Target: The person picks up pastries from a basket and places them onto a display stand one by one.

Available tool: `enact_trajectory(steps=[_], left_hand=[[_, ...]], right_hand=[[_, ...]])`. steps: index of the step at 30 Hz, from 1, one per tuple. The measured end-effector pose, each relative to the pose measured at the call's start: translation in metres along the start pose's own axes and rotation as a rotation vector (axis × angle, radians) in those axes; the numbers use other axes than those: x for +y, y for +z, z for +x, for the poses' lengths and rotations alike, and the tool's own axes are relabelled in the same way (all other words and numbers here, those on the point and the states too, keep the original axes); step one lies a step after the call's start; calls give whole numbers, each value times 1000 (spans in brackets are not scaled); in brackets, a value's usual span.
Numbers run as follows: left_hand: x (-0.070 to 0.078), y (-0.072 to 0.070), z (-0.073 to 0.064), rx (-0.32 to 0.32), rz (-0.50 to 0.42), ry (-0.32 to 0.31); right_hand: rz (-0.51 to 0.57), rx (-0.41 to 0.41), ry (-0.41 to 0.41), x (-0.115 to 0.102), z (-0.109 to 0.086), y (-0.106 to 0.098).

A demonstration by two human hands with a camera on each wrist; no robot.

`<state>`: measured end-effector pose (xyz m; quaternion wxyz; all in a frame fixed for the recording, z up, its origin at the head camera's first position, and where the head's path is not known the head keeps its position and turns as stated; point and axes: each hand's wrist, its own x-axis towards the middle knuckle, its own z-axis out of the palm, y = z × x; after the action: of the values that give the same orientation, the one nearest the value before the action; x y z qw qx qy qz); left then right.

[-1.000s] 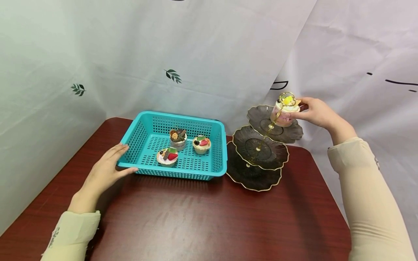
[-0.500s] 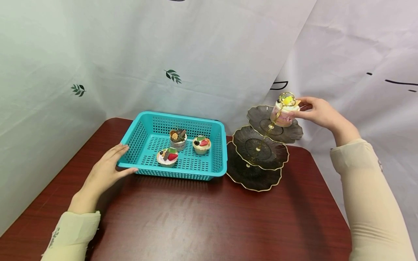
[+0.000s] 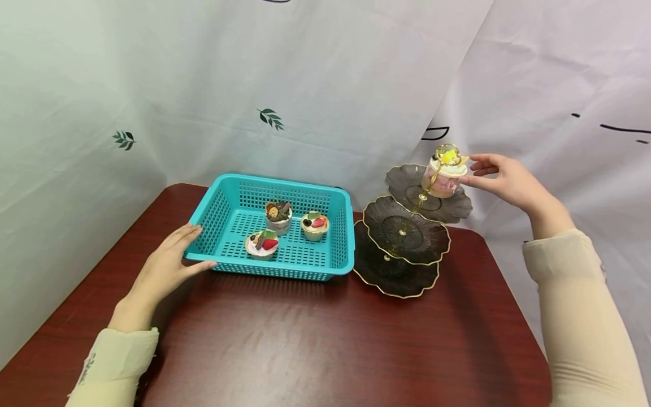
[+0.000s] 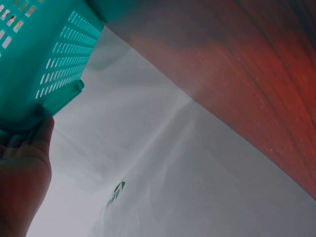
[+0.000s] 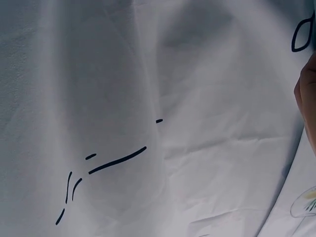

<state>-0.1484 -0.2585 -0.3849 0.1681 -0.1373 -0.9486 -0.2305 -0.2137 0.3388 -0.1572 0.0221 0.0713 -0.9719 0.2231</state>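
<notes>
In the head view a pink dessert cup (image 3: 447, 184) with cream and yellow fruit topping stands on the top plate of the three-tier cake stand (image 3: 395, 277), behind its gold stem. My right hand (image 3: 511, 180) is just right of the cup, fingers loosely extended and thumb tip right at its side. At the left, my left hand (image 3: 161, 265) rests at the near-left corner of the turquoise basket (image 3: 285, 272), fingers along the left rim, thumb on the front rim. Inside are a chocolate-topped dessert cup (image 3: 278, 218) and two fruit tarts, one at the right (image 3: 315, 226), one in front (image 3: 261, 245).
The dark red wooden table (image 3: 325, 345) carries the basket and the stand, which stand side by side near its back edge. A pale curtain (image 3: 325, 102) with leaf prints hangs right behind them. The stand's lower two plates (image 3: 406, 230) are dark with gold scalloped rims.
My right hand has let go of the pink dessert cup and drawn back slightly to the right. The cup stays on the top plate. My left hand has stayed at the basket corner.
</notes>
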Motion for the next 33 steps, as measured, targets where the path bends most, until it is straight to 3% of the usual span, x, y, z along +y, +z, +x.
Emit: enact_trajectory(steps=[10,18,22,27,30,33], left_hand=[[-2,1,0,7,0,2],[1,2,3,8,2,7],[2,2,6,8,3,14],[2,4,10,-8,-5,6],[1,4,8,-14,-5,-7],[0,2,4,-13,-3,-19]], right_hand=[[42,68,-62,-2,-16,3],[83,207,-140,-10,-40,11],[145,289,-216,-22,-55,21],[191,360,-398,-40,-74,38],[203,367,-502,-50,-80,50],[205,340,-544,-61,-82,62]])
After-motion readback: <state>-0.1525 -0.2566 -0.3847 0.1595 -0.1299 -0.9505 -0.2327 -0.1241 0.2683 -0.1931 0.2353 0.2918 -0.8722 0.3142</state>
